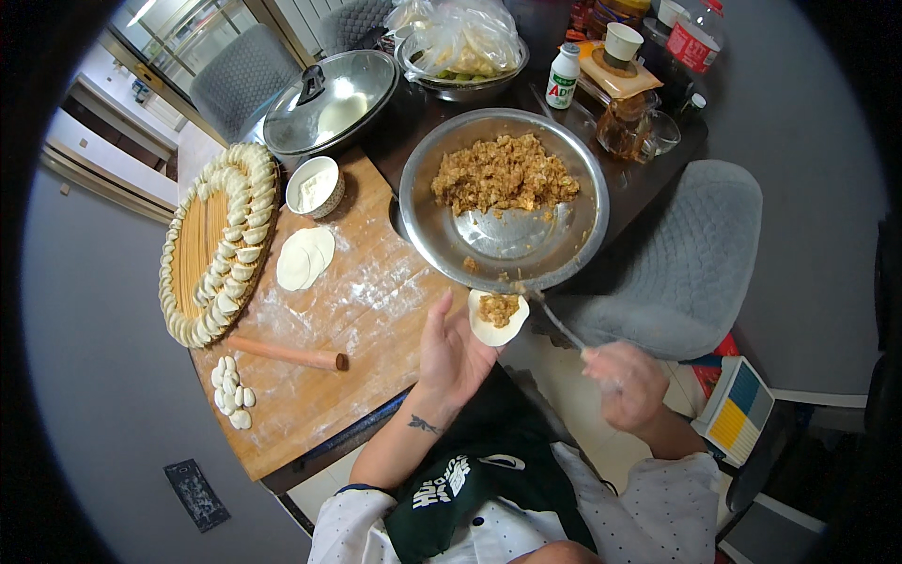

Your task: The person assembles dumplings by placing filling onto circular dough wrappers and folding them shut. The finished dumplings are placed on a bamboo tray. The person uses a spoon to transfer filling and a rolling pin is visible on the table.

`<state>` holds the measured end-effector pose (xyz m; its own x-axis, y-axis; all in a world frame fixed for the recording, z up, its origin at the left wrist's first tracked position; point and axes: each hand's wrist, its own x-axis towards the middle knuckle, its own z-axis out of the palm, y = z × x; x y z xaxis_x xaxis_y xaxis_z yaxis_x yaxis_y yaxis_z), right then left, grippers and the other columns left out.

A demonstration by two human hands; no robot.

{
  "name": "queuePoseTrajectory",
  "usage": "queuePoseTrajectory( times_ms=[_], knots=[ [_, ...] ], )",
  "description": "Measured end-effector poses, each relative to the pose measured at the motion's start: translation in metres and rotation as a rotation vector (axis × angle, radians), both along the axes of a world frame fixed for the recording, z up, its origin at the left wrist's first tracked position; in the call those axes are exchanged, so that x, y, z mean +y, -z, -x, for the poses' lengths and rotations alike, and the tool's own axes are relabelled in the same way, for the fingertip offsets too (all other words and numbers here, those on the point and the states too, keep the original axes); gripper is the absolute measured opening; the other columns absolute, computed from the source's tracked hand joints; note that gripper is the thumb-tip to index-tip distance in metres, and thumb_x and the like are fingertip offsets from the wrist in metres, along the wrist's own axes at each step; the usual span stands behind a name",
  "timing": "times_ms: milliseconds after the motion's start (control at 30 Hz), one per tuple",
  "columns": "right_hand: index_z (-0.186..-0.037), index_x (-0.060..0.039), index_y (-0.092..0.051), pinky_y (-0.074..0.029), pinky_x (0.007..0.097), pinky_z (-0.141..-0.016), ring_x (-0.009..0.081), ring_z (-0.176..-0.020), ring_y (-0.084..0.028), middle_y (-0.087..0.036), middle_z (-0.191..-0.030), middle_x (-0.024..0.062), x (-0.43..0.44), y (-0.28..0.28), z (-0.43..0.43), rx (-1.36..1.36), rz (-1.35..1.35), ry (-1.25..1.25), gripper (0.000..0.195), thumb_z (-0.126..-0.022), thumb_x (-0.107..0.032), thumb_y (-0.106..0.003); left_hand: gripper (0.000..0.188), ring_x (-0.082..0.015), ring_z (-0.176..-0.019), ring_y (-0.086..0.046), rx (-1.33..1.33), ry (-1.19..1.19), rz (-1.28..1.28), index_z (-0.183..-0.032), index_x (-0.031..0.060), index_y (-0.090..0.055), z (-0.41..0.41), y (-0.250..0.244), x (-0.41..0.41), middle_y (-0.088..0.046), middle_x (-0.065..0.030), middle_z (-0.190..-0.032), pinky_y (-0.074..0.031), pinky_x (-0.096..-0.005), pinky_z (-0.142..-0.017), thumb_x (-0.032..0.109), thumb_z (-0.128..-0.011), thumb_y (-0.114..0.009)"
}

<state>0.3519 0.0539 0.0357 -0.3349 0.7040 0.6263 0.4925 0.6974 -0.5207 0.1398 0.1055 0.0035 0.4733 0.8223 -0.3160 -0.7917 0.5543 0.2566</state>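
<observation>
On my left hand (454, 356) lies a round dough wrapper (499, 334) with a lump of meat filling (498, 310) on it, just below the rim of a steel bowl (599, 204). My right hand (626, 384), slightly blurred, grips a thin utensil (562, 326), whose far end is by the bowl's lower rim and the wrapper. More filling (504, 173) sits in the bowl. Flat wrappers (305, 259) overlap on the floured wooden board (296, 423), near a rolling pin (289, 352) and several small dough pieces (230, 388).
A round tray (194, 261) with rows of dumplings stands at the left, beside a small bowl of flour (316, 187). Behind are a glass-lidded pan (331, 102), a bagged bowl (468, 77), a white bottle (563, 76) and a glass pitcher (624, 130). A grey chair (694, 254) is at the right.
</observation>
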Motion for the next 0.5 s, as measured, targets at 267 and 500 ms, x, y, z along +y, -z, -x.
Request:
queuePoseTrajectory(
  times_ms=[267, 500],
  knots=[
    [-0.103, 0.0064, -0.055, -0.05, 0.032, -0.061, 0.0266, -0.071, -0.06, -0.06, -0.087, 0.0166, -0.003, -0.002, 0.01, -0.093, -0.002, 0.003, 0.027, -0.076, 0.004, -0.058, 0.067, -0.0335, -0.126, -0.036, 0.044, -0.006, 0.009, -0.132, -0.0103, -0.024, 0.001, 0.002, -0.001, -0.033, -0.026, -0.136, -0.027, -0.0417, -0.107, 0.043, -0.093, -0.032],
    [-0.101, 0.0077, -0.055, -0.051, 0.0325, -0.062, 0.0265, -0.072, -0.061, -0.06, -0.088, 0.0178, -0.005, 0.007, 0.015, -0.012, -0.004, -0.029, 0.023, -0.078, 0.003, -0.054, 0.067, -0.0323, -0.127, -0.036, 0.032, -0.024, -0.005, -0.132, -0.0101, -0.024, 0.007, 0.004, -0.003, -0.034, -0.0254, -0.136, -0.027, -0.0416, -0.107, 0.043, -0.093, -0.032]
  ],
)
